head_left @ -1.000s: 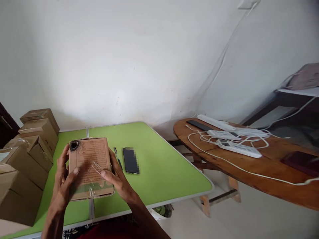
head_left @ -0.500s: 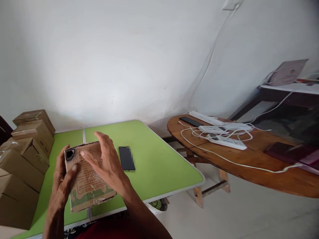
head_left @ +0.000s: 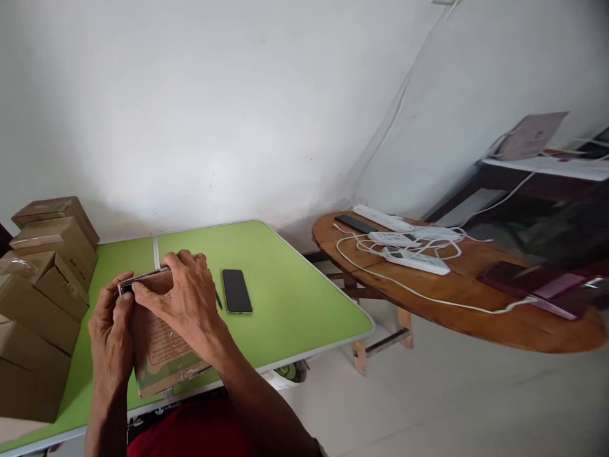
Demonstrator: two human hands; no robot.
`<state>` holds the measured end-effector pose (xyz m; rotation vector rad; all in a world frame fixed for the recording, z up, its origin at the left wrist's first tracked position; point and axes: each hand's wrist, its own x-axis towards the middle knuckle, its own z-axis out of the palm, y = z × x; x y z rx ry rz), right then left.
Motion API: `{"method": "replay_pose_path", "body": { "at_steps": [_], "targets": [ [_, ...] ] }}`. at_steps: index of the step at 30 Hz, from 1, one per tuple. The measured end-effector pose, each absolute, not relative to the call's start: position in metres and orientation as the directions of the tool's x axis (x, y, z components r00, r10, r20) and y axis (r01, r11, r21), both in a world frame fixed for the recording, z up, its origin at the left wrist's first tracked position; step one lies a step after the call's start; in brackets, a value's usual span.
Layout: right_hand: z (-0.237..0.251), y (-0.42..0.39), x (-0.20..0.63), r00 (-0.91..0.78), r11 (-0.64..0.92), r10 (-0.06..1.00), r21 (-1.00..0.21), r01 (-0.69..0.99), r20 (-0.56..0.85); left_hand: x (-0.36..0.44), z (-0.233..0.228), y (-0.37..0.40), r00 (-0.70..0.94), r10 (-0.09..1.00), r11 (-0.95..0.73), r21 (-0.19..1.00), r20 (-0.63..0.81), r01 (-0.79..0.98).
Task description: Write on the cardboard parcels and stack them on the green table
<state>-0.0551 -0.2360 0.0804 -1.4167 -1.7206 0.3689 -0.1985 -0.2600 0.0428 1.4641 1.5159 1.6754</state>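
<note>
I hold a small brown cardboard box (head_left: 159, 352) with printed text and clear tape above the near edge of the green table (head_left: 285, 298). My left hand (head_left: 110, 336) grips its left side, thumb near the top left corner. My right hand (head_left: 183, 298) lies over the box's top edge with its fingers curled around it. A black phone (head_left: 236, 291) lies flat on the table just right of my right hand, and a dark pen (head_left: 217, 299) peeks out beside that hand.
Several brown cardboard boxes (head_left: 38, 285) are stacked at the table's left side. To the right a round wooden table (head_left: 476, 304) carries white power strips (head_left: 409, 254), white cables and a black remote-like device (head_left: 356, 224). White walls stand behind; pale floor lies between the tables.
My right hand left the box's right side, rose over it, and now clasps its top edge. The box has tilted toward me. The view swung slightly right.
</note>
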Motion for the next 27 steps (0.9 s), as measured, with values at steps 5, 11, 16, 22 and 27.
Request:
{"method": "replay_pose_path", "body": {
  "at_steps": [5,11,16,22,27],
  "targets": [
    [0.078,-0.232,-0.06,0.025,0.298,0.906,-0.681,0.669,0.422,-0.201,0.044,-0.256,-0.376,0.84,-0.286,0.908,0.391,0.306],
    [0.072,-0.228,-0.058,-0.003,0.343,0.884,-0.645,0.683,0.467,-0.202,0.03,-0.257,-0.271,0.846,-0.397,0.882,0.459,0.253],
    [0.06,-0.226,-0.029,-0.072,0.494,0.841,-0.707,0.506,0.536,-0.201,0.03,-0.256,-0.161,0.905,-0.354,0.906,0.395,0.232],
    [-0.017,-0.212,0.041,0.285,0.114,0.907,-0.834,0.54,0.309,-0.207,0.033,-0.243,-0.198,0.907,-0.324,0.917,0.371,0.234],
    [-0.074,-0.202,0.063,0.494,-0.467,0.864,-0.53,0.708,-0.101,-0.206,0.037,-0.242,-0.18,0.918,-0.298,0.915,0.352,0.271]
  ]
}}
